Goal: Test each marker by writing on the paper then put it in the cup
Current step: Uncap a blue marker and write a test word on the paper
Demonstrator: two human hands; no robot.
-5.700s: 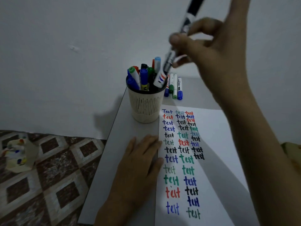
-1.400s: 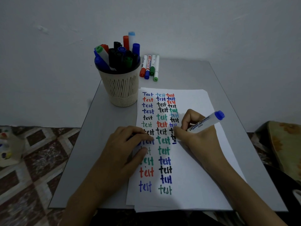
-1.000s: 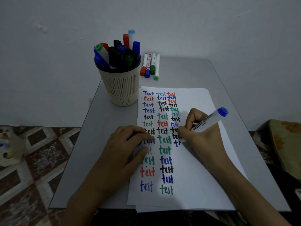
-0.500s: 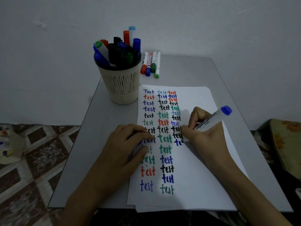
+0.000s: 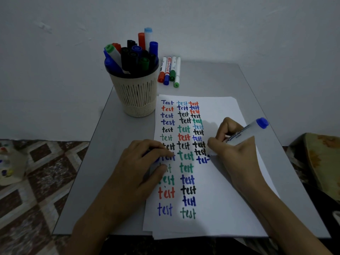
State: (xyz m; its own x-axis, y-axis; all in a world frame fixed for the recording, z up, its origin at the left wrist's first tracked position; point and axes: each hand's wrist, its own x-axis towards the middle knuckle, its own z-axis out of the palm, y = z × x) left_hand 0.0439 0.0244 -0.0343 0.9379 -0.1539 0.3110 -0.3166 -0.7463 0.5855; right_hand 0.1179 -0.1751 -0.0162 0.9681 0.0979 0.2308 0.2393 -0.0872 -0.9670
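My right hand (image 5: 233, 150) pinched the blue marker (image 5: 244, 134) in a writing grip. Its tip was down on the paper (image 5: 230, 208) right of centre, where a blue word stood unfinished under the third column. My left hand (image 5: 139, 168) lay over the paper's left edge with its fingers bent and pressing, and I could not tell whether they hid a cap.

The cup (image 5: 137, 100), upper centre, was already crammed with markers, and four loose markers (image 5: 170, 70) lay just to its right. I judged the cup the weak point: forcing one more marker in could tip it or push a neighbour out. If my left hand eased off, the sheet could skid mid-stroke. My knuckles sat close to fresh ink and could smear it.
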